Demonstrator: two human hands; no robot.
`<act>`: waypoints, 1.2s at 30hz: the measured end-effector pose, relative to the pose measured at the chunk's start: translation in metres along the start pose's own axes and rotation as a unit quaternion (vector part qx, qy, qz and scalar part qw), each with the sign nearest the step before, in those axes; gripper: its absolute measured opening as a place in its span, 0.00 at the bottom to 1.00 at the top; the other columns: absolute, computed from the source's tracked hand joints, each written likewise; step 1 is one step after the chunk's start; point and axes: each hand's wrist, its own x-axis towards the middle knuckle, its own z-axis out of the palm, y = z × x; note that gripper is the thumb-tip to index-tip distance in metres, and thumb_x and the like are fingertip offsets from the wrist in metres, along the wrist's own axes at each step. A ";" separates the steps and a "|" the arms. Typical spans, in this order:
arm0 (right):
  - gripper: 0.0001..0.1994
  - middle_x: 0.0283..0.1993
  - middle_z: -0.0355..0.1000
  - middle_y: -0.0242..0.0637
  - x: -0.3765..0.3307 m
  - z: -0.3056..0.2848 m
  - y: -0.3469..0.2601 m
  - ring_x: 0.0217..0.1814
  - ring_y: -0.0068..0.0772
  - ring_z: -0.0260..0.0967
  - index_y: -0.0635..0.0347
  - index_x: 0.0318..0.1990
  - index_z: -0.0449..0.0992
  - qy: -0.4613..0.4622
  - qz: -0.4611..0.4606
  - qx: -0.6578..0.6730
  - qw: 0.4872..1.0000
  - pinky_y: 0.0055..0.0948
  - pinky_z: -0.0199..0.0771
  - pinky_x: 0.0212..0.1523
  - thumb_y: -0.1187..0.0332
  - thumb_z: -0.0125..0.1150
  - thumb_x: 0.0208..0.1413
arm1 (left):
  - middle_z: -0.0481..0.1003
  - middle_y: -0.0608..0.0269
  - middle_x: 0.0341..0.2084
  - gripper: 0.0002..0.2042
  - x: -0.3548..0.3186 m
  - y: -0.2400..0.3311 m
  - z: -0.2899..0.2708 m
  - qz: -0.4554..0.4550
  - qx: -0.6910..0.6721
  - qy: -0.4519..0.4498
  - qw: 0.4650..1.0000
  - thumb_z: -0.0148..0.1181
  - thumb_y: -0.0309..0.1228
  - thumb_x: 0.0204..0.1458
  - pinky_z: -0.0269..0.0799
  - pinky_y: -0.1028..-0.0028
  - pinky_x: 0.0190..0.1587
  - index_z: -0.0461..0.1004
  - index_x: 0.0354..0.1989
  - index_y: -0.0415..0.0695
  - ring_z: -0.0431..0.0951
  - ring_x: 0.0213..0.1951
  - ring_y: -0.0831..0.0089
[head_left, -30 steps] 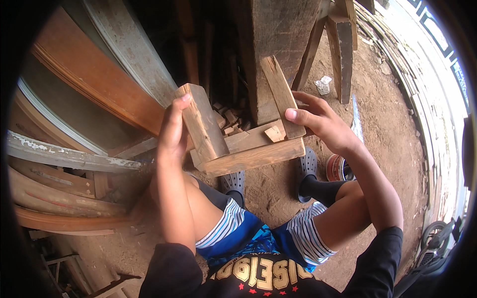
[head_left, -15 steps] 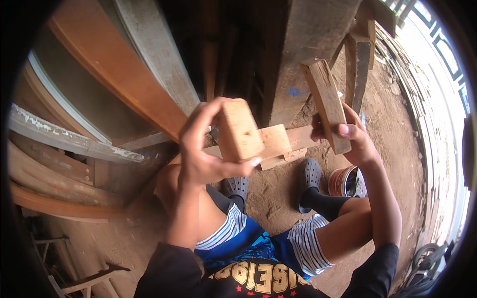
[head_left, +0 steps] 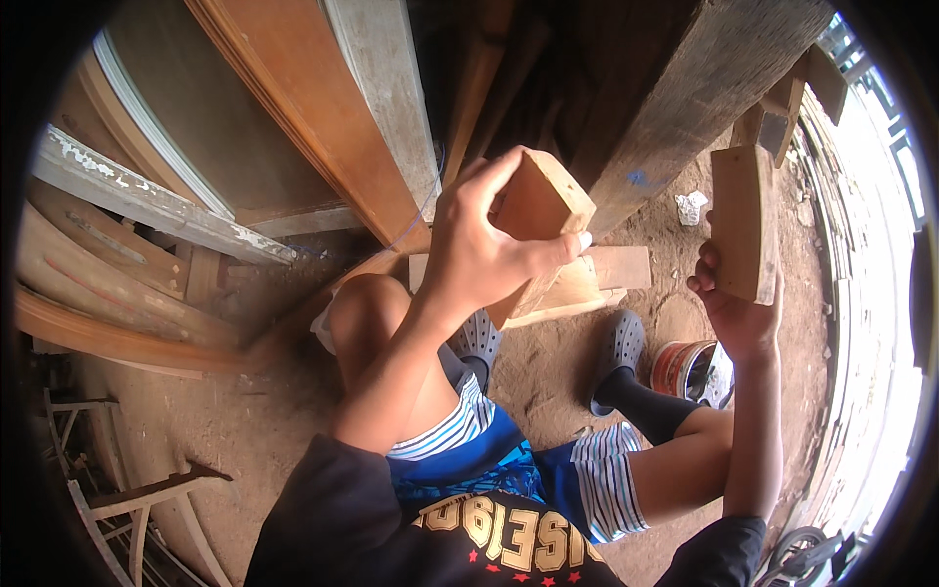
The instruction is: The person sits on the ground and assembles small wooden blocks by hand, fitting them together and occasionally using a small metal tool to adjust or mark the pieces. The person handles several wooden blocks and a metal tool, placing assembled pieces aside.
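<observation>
Largest first. The floor is bare earth. A heavy, weathered beam slants across the far side, and a brown plank leans at the left. The person's two dark shoes stand on the earth. Beyond them, low down, lie loose pieces of wood, partly hidden by the left-hand block.

Near the right shoe stands an open bucket; its contents cannot be made out.

Both blocks are held up off the floor, well apart. The left hand grasps the left-hand block, fingers around the far side, thumb on the near edge; the block is tilted. The right hand grips the right-hand block by its lower part, nearly upright, palm largely hidden behind it.

Smallest noted: a crumpled white scrap beyond the bucket.

Handling, in my judgement: the right-hand grip is low, so the block could tip; a firm, deeper hold would serve better. Keep thumb and fingertips off rough edges, against splinters. Keep the left wrist steady, and both blocks clear of one another and of the beam.
</observation>
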 end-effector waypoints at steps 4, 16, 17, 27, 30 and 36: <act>0.23 0.54 0.68 0.45 -0.003 -0.014 -0.006 0.33 0.31 0.66 0.63 0.61 0.63 0.032 -0.060 -0.072 0.995 0.33 0.69 0.31 0.58 0.40 0.65 | 0.78 0.62 0.31 0.27 0.004 0.013 -0.004 -0.099 -0.156 -0.049 0.981 0.71 0.44 0.39 0.72 0.76 0.34 0.75 0.44 0.36 0.77 0.31 0.76; 0.25 0.49 0.70 0.44 -0.024 -0.009 -0.044 0.44 0.30 0.70 0.72 0.61 0.60 0.176 -0.265 -0.665 0.676 0.29 0.74 0.45 0.68 0.51 0.58 | 0.74 0.63 0.37 0.24 -0.001 0.009 -0.011 -0.269 -0.421 -0.067 0.864 0.61 0.44 0.50 0.70 0.72 0.45 0.72 0.48 0.38 0.73 0.40 0.74; 0.24 0.51 0.70 0.46 -0.024 -0.008 -0.046 0.47 0.32 0.71 0.72 0.60 0.62 0.190 -0.266 -0.563 0.759 0.29 0.74 0.46 0.70 0.53 0.57 | 0.73 0.62 0.38 0.24 0.001 0.013 -0.011 -0.292 -0.420 -0.063 0.857 0.60 0.45 0.50 0.70 0.72 0.46 0.71 0.49 0.38 0.73 0.41 0.74; 0.38 0.70 0.52 0.53 -0.024 -0.022 -0.044 0.68 0.51 0.57 0.59 0.72 0.44 -0.150 -0.127 0.091 0.976 0.44 0.72 0.58 0.40 0.35 0.64 | 0.67 0.53 0.50 0.35 0.002 0.009 -0.003 -0.384 -0.440 -0.086 0.807 0.56 0.58 0.50 0.64 0.65 0.56 0.64 0.57 0.40 0.67 0.54 0.65; 0.38 0.72 0.44 0.59 -0.029 0.008 -0.043 0.70 0.57 0.53 0.58 0.72 0.44 -0.191 -0.088 0.106 0.972 0.51 0.67 0.61 0.40 0.32 0.64 | 0.66 0.52 0.51 0.36 0.002 0.011 -0.001 -0.403 -0.436 -0.085 0.800 0.55 0.59 0.50 0.63 0.64 0.57 0.63 0.58 0.40 0.66 0.55 0.63; 0.30 0.65 0.58 0.58 -0.032 0.026 -0.031 0.62 0.54 0.64 0.63 0.70 0.49 0.034 -0.102 -0.153 0.982 0.49 0.70 0.58 0.58 0.40 0.65 | 0.66 0.54 0.50 0.35 0.004 0.018 0.000 -0.391 -0.409 -0.072 0.822 0.55 0.58 0.50 0.64 0.65 0.55 0.64 0.56 0.42 0.67 0.52 0.65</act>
